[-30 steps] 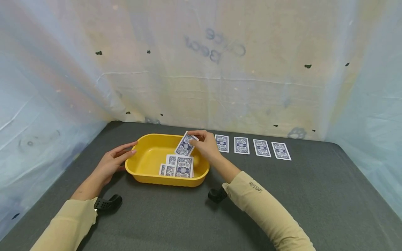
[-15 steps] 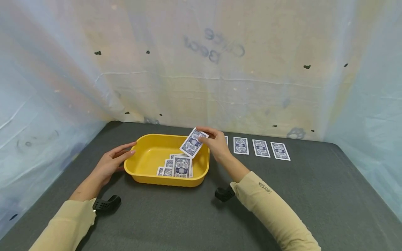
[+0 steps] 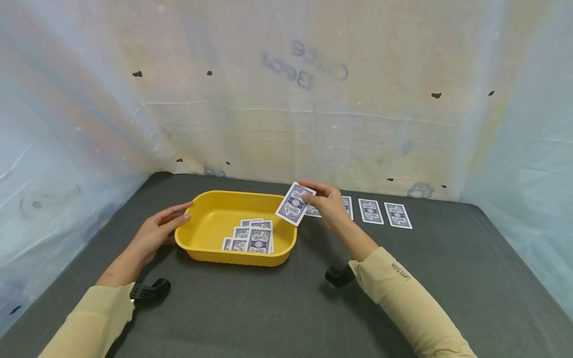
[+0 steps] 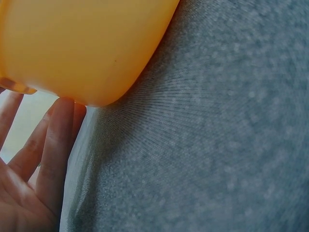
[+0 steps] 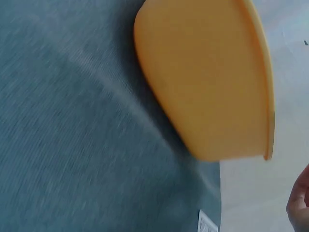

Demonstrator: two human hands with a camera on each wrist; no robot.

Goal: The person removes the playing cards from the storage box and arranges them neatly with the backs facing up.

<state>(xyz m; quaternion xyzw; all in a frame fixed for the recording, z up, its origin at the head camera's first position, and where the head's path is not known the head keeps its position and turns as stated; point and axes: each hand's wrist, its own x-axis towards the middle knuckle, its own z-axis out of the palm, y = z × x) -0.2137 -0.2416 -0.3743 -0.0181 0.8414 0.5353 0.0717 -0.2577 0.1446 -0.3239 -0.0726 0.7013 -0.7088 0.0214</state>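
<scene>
A yellow plastic tub (image 3: 201, 252) stands on the dark tabletop, with several playing cards (image 3: 259, 240) lying overlapped, backs up, in its right half. My left hand (image 3: 154, 232) rests at the tub's left end, fingers mostly straight, tips at its rim and outer wall. In the left wrist view, fingers (image 4: 55, 150) touch the tub wall. My right hand (image 3: 329, 206) pinches a blue-backed playing card (image 3: 294, 205), tilted, over the tub's right rim. Only part of the right hand (image 5: 300, 203) shows at the right wrist view's edge; the pinched card is out of that view.
Right of the tub, a row of face-down cards (image 3: 370, 212) lies along the back of the table (image 3: 250, 308). The right hand and its card partly cover the row's left end. Plastic sheeting (image 3: 268, 124) hangs behind the table and at both sides.
My right hand has carried the pinched card rightward from over the middle of the tub to its right rim. More of the cards inside now show. The left hand stays at the rim.
</scene>
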